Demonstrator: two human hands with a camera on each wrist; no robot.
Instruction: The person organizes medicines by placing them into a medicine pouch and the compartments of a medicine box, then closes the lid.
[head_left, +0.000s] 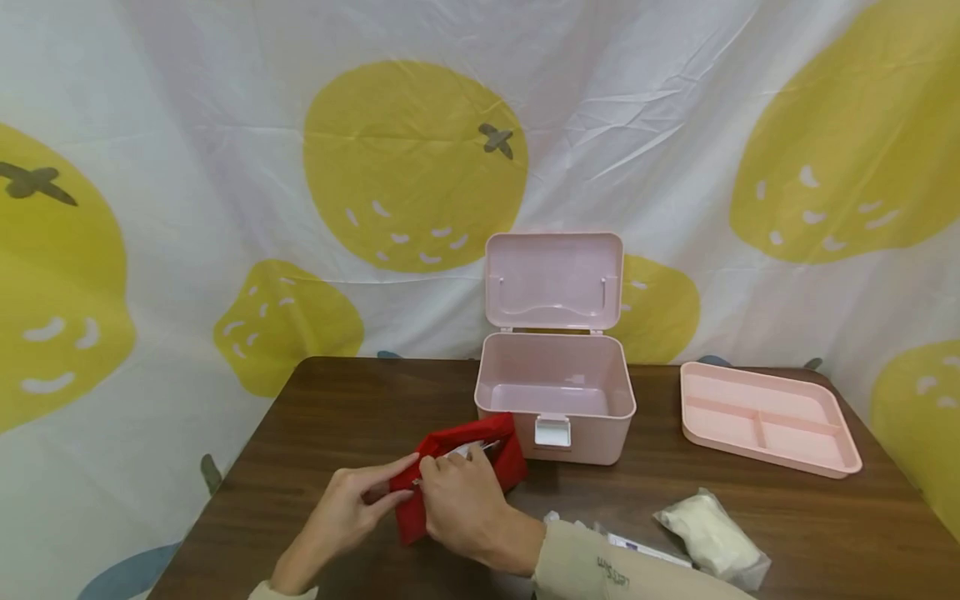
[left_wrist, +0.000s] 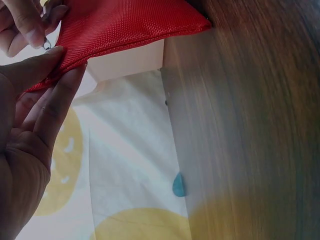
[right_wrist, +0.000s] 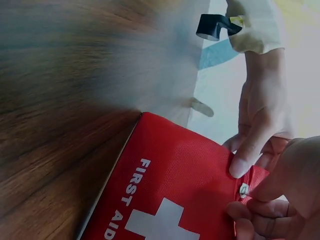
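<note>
A red first aid pouch (head_left: 513, 467) is tilted above the table, its top gaping, with white items (head_left: 461, 450) showing inside. White "FIRST AID" lettering and a white cross (right_wrist: 162, 222) mark its face in the right wrist view. My left hand (head_left: 341, 504) pinches the pouch's left corner between thumb and fingers. Across the pouch's near edge lies my right hand (head_left: 465, 508), its fingers pinching the metal zipper pull (right_wrist: 244, 190) near that same corner. In the left wrist view the red fabric (left_wrist: 130, 25) hangs from the left fingers.
Behind the pouch stands a pink box (head_left: 600, 442) with its lid (head_left: 555, 279) raised. A pink divided tray (head_left: 795, 408) lies at the right. Near the right forearm are a cream-coloured packet in clear wrap (head_left: 708, 537) and some plastic-wrapped items (head_left: 648, 550), partly hidden by the sleeve.
</note>
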